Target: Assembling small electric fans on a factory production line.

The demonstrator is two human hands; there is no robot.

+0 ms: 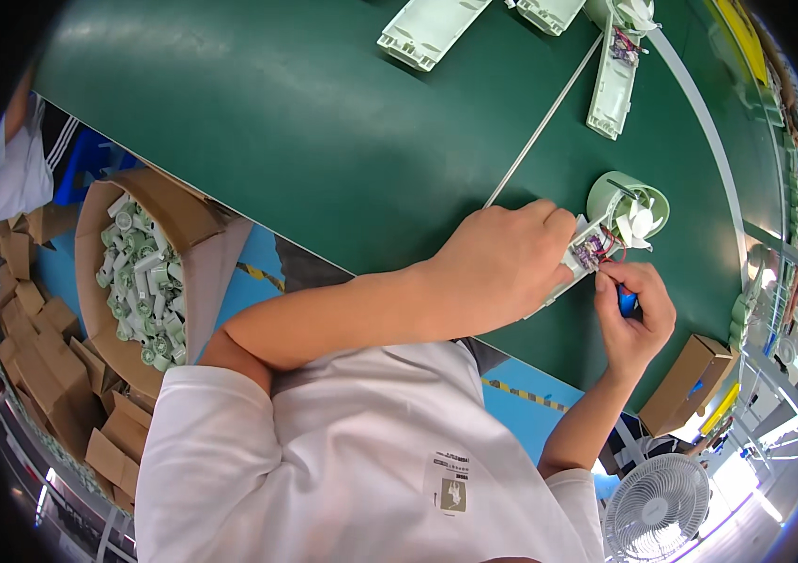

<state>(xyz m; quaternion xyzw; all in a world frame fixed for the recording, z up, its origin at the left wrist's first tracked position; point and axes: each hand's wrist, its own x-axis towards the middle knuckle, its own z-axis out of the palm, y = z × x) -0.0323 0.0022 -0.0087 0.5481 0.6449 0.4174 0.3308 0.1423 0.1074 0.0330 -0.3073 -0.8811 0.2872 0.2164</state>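
My left hand (511, 258) is closed on the handle of a pale green handheld fan housing (556, 296), pressing it near the table. A small purple circuit board (590, 251) with red wires shows in the open handle. White fan blades (641, 220) sit by the round head (608, 194) at its far end. In my right hand (638, 314) is a small blue cylinder (627, 300), perhaps a battery, partly hidden by the fingers. The thumb and forefinger tips of that hand pinch close to the board and wires; what is between them is too small to tell.
More pale green fan housings (613, 89) lie along the far side of the green table (324, 141). At the left stands a cardboard box (197, 211) full of fan parts (144, 272), beside stacked cartons (52, 366). A white fan (657, 507) and an open carton (685, 385) are at the lower right.
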